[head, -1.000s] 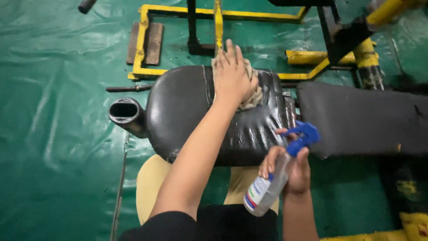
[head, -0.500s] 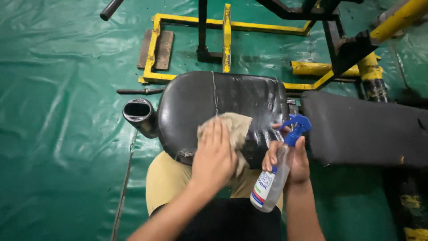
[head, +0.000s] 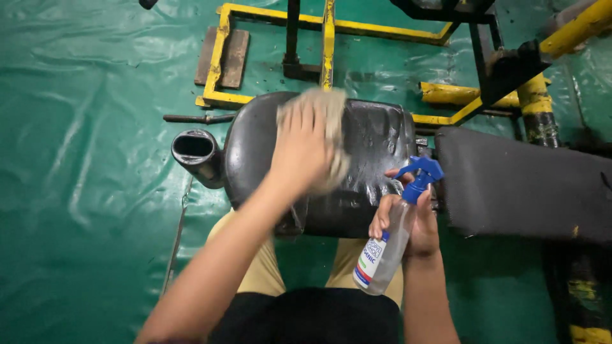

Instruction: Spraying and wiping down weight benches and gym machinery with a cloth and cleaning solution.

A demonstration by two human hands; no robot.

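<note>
Left hand (head: 299,150), motion-blurred, lies flat with a spread grip pressing a beige cloth (head: 328,137) against the black padded seat (head: 376,137); cloth and hand sit on the upper middle of the pad, the cloth showing past the fingers toward the far edge. Right hand (head: 417,223) has its grip closed round a clear spray bottle (head: 382,255) with a blue trigger head (head: 421,175); the bottle is tilted, its base toward the person and its nozzle over the seat's right near corner, one finger resting by the trigger.

Seat surface: cracked, glossy vinyl, worn at the near edge, with a seam running from far to near. Just left of the seat, an open-ended dark metal tube (head: 194,153) projects from its side, and a thin rusty rod (head: 191,118) lies on the floor beyond it. To the right, separated by a narrow gap with a bracket, lies a second, matte black pad (head: 523,185).

Beyond the seat stands a yellow-painted steel frame (head: 328,38), chipped and dark in places, with black uprights (head: 292,38); a flat wooden block (head: 229,57) sits beside its left rail. Yellow tubes (head: 535,95) run along the right. Wrinkled green sheeting (head: 83,159) covers the floor all round. Below the seat appear the person's tan trousers (head: 261,274) and black shirt (head: 312,318).
</note>
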